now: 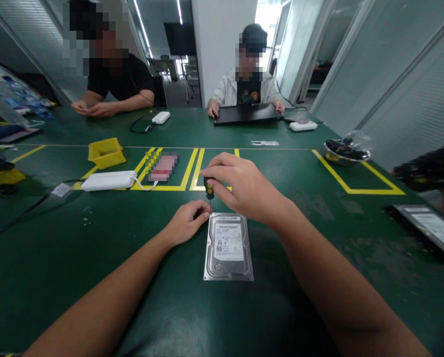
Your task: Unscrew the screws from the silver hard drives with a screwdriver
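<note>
Right hand [244, 191] closed around a small black-and-yellow screwdriver [208, 187] held upright, tip at the far-left corner of a hard drive [228, 246] lying just below it, left hand [187, 222] pinched shut beside that corner, green table [58, 258] beneath.

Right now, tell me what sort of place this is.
Likely an electronics workbench in an office: a green table marked with yellow tape, a hard drive by the left hand, a screwdriver in the right hand, glass partitions behind.
</note>
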`<state>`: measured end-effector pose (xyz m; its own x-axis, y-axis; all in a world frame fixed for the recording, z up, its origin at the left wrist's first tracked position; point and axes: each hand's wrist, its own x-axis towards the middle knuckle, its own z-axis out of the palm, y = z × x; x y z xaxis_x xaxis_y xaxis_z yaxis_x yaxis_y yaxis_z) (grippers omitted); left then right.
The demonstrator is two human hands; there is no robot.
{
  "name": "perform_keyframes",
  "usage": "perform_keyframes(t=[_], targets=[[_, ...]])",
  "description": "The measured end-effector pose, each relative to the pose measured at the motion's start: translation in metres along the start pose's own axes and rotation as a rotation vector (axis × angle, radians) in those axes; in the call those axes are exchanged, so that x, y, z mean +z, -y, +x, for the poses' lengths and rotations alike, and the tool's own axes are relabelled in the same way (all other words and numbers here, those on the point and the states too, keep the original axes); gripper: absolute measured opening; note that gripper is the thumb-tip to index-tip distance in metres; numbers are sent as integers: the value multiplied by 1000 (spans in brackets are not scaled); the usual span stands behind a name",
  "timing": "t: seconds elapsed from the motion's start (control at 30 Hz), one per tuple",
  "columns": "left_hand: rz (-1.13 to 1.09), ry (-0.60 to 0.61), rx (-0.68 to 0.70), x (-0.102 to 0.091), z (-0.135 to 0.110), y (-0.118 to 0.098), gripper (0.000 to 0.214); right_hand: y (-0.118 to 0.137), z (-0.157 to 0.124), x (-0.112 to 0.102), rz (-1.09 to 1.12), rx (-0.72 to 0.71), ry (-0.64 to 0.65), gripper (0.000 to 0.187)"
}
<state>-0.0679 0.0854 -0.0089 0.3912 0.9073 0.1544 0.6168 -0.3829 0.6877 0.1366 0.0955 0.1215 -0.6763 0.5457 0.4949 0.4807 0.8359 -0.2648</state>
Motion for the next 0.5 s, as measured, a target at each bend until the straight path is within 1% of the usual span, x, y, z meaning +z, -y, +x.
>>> perform_keyframes(t=[0.27,0.5], targets=[[11,-5,-4,0,0,-2,15,2,0,-2,-10,20,17,30],[10,-7,-19,0,1,-3,15,0,0,0,-10,4,3,29]])
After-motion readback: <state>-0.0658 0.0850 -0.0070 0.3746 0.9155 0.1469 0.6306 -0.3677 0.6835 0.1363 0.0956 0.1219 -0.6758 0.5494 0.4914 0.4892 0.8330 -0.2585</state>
